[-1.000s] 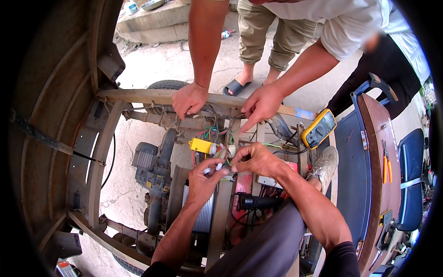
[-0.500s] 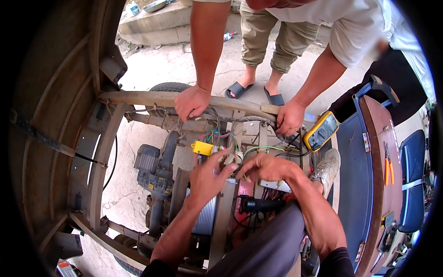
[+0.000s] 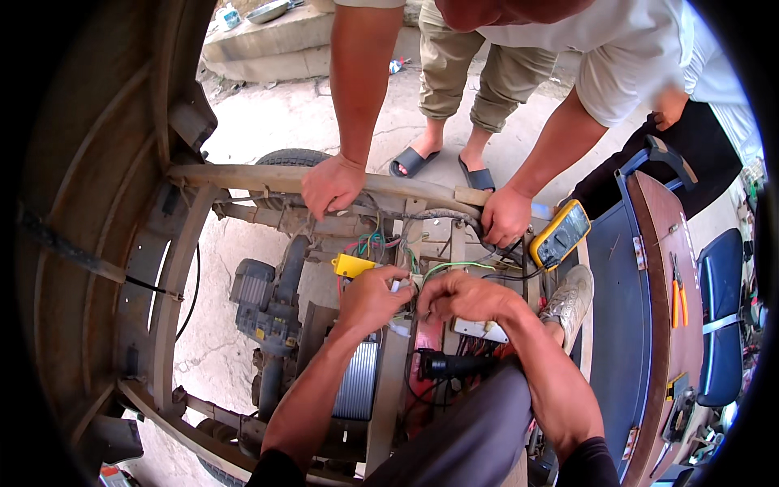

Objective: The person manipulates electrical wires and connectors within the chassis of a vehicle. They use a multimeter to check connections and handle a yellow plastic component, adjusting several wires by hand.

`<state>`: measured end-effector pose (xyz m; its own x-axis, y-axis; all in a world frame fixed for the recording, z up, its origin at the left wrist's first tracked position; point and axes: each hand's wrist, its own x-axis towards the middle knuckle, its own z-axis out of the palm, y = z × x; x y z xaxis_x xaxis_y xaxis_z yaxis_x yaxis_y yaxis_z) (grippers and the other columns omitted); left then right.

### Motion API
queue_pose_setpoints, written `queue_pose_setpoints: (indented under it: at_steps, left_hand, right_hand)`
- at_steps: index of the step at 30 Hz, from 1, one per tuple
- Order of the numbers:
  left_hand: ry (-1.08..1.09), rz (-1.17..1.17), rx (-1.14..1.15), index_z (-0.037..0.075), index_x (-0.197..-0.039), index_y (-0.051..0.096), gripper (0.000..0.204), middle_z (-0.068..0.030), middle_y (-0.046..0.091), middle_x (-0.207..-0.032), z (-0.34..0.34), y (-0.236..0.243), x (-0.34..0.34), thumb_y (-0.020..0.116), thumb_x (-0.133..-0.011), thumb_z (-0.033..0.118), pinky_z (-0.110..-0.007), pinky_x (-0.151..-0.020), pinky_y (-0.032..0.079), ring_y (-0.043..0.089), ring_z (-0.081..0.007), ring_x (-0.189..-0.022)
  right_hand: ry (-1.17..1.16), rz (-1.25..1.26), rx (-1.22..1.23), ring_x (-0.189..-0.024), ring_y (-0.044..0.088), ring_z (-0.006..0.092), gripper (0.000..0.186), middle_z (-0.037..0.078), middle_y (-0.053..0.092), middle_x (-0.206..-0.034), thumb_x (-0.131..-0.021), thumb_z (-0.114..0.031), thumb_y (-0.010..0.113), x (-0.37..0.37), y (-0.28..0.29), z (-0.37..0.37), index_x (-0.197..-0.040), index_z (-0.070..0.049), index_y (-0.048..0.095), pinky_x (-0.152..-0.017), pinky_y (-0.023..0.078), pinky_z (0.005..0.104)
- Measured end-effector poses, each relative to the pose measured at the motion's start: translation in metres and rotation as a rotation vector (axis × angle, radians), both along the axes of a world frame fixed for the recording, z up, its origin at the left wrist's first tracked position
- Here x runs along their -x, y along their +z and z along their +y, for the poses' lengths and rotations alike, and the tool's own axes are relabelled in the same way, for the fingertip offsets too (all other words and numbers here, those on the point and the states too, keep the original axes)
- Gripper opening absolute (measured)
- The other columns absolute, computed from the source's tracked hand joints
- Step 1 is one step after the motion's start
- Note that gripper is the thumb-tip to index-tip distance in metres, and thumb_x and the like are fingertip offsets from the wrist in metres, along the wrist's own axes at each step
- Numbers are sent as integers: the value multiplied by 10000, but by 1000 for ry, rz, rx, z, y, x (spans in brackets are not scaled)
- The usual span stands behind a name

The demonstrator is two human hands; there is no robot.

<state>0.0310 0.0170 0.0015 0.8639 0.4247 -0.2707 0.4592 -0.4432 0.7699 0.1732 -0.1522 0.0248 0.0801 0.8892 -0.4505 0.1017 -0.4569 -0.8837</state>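
Observation:
My left hand (image 3: 369, 299) is closed, its thumb and fingers pinched around a small white wiring connector (image 3: 395, 286) over the vehicle frame. Close beside it, my right hand (image 3: 464, 297) has its fingers curled in at the same cluster of wires. What those fingers hold, if anything, is too small to make out. A yellow box (image 3: 352, 265) with thin wires sits just beyond my left hand. A green wire (image 3: 454, 265) runs to the right past my right hand. Below my hands lie a finned metal unit (image 3: 357, 381) and a black cylinder (image 3: 454, 363).
Opposite me a person's left-side hand (image 3: 333, 185) and right-side hand (image 3: 507, 216) rest on the frame rail (image 3: 389, 186). A yellow multimeter (image 3: 561, 234) leans at the right. Orange-handled pliers (image 3: 679, 296) lie on a brown panel (image 3: 649, 349). A motor (image 3: 266, 296) hangs at left.
My left hand's spread fingers have closed into a pinch on the white connector. My right hand stays beside it, fingers curled. The opposite person's right-side hand has shifted slightly on the cable.

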Motion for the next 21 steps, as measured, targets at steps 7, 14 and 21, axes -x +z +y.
queue_pose_setpoints:
  at_steps: [7,14,21]
  left_hand:
    - [58,-127,427,-36,-1157,719,311,16,691,-866,11,-24,2,760,-872,82,-214,-626,469,572,-39,-718]
    - [67,-156,334,-45,-1150,716,323,-13,707,-912,9,-31,5,771,-868,105,-223,-679,493,595,-49,-770]
    - [152,-281,319,-29,-1108,725,284,-29,718,-912,5,-30,10,757,-855,96,-245,-720,504,616,-65,-801]
  right_hand:
    - [-435,79,-1,-807,656,139,245,87,698,-922,-935,-91,660,2,-16,10,-1130,57,649,-736,545,306]
    - [-515,17,-117,-788,614,110,227,44,676,-879,-872,-60,752,2,-20,18,-1054,34,656,-727,524,275]
    - [-569,-49,-163,-784,597,103,250,23,661,-861,-834,-71,793,0,-30,15,-1023,10,650,-722,516,273]
